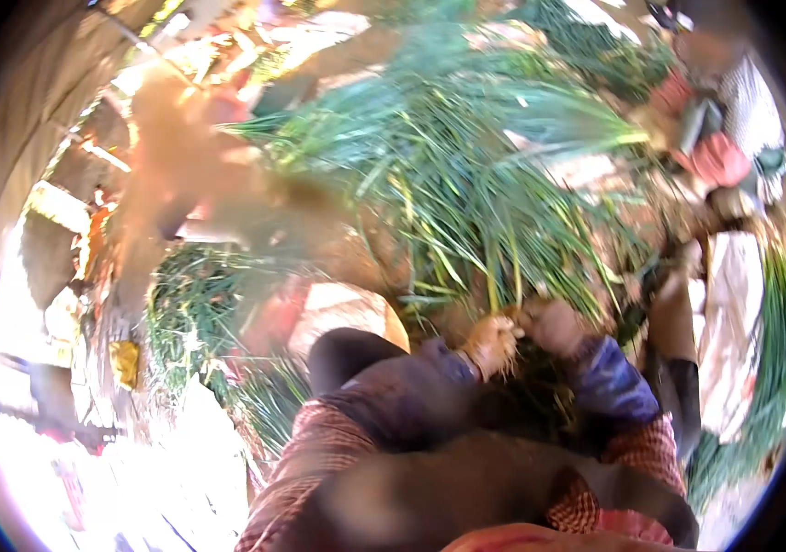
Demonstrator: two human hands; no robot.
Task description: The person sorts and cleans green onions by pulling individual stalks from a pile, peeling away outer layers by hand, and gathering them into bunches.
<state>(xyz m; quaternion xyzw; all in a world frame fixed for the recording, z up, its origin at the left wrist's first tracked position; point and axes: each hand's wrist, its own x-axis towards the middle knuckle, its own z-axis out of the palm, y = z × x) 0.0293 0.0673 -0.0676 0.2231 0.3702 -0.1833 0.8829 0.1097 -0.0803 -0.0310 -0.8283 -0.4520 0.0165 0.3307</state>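
Long green stalks with pale lower ends [466,193] spread in a large heap in front of me. Low in the middle of the head view, my left hand [492,345] is closed around the pale base of a few stalks, with thin roots hanging below its fingers. Close beside it on the right, my right hand [556,327] is blurred; its fingers meet the same stalk bases, and what they hold cannot be made out. Both hands are near each other above a dark patch between my knees.
Another person [710,120] sits at the upper right by the heap. More green stalks [779,340] lie at the right edge beside a pale sack [731,331]. Cut greens [192,308] lie at the left. A brown blur covers part of the upper left.
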